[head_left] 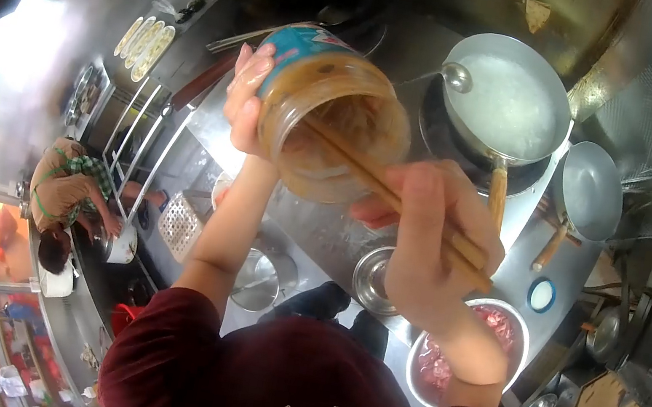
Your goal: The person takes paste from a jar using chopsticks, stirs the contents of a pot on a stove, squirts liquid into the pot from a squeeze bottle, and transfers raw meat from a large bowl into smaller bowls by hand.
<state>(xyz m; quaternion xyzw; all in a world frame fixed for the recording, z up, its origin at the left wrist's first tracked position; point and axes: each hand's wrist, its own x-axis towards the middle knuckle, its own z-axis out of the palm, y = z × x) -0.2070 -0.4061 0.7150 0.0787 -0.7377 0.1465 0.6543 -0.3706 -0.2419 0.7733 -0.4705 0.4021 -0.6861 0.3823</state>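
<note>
My left hand [249, 98] is wrapped round a large clear jar [330, 179] with a blue label, held tilted with its mouth toward me. Brown paste coats the inside of the jar. A pair of wooden chopsticks [357, 166] is gripped in my right hand [440, 239], and their far ends reach into the jar. Below my right forearm stands a metal bowl [520, 353] of raw red meat pieces [437, 364]. A round metal bowl or lid [374, 275] lies beneath my right hand, partly hidden by it.
A wooden-handled pan [566, 114] of cloudy liquid sits on the stove, a ladle [455, 77] at its rim. To its right are another pan [593, 186] and a blue-rimmed lid [542, 295]. At far left a person [69, 184] bends over a white pot [119, 246].
</note>
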